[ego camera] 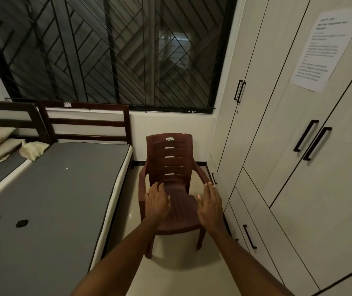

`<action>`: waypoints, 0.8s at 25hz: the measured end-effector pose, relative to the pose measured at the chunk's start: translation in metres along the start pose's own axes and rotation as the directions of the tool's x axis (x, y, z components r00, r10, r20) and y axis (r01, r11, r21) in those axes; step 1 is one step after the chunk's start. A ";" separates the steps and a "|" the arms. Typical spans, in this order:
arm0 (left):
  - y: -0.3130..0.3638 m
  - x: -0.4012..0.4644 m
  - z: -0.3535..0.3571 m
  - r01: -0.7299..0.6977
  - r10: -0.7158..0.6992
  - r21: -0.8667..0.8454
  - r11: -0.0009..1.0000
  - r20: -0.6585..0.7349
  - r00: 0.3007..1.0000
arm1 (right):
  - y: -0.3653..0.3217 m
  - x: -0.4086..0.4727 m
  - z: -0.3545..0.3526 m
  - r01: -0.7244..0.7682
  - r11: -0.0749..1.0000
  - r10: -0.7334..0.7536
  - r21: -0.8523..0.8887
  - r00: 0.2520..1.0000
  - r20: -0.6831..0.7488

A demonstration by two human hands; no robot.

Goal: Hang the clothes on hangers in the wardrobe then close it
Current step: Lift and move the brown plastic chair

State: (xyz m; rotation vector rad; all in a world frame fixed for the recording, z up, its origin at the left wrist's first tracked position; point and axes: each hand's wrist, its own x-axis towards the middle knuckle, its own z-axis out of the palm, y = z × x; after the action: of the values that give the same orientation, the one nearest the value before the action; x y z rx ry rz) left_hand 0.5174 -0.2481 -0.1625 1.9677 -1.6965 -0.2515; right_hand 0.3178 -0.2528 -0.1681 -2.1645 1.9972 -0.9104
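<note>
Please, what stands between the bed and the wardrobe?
In the head view, a brown plastic chair stands on the floor between the bed and the wardrobe. Both hands, left and right, reach over its seat.

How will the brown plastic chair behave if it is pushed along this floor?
The chair looks like moulded plastic, so probably light and stiff. The glossy tiled floor suggests its legs would slide easily. Pushed high on its tall backrest, it might tip instead.

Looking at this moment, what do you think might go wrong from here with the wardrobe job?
The chair stands right beside the wardrobe; its lower doors may hit it when opened. Both the left hand and right hand are open and hold nothing, and no clothes or hangers are in view, so they still need finding.
</note>
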 end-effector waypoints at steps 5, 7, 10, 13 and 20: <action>0.036 0.033 0.039 0.019 -0.019 0.005 1.000 0.008 1.000 | 0.045 0.044 0.009 -0.009 1.000 0.009 0.004 1.000 0.030; 0.039 0.046 0.053 0.008 -0.009 0.023 1.000 0.025 1.000 | 0.061 0.057 0.017 -0.010 1.000 0.010 0.005 0.999 0.043; 0.038 0.066 0.066 0.030 -0.031 0.028 0.999 0.033 0.999 | 0.075 0.080 0.028 -0.028 0.999 0.024 0.040 0.996 0.088; 0.030 0.091 0.076 0.052 -0.053 0.027 0.998 0.044 0.998 | 0.083 0.103 0.047 -0.016 0.999 0.010 0.041 0.991 0.131; -0.007 0.174 0.116 0.163 -0.164 0.039 0.986 0.045 0.985 | 0.075 0.182 0.112 -0.090 0.992 0.070 0.085 0.976 0.208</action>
State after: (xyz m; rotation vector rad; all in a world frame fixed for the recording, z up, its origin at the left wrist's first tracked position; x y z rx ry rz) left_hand 0.5036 -0.4456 -0.2297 2.1463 -1.5798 -0.3321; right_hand 0.2989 -0.4713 -0.2236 -2.0209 1.8896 -0.7216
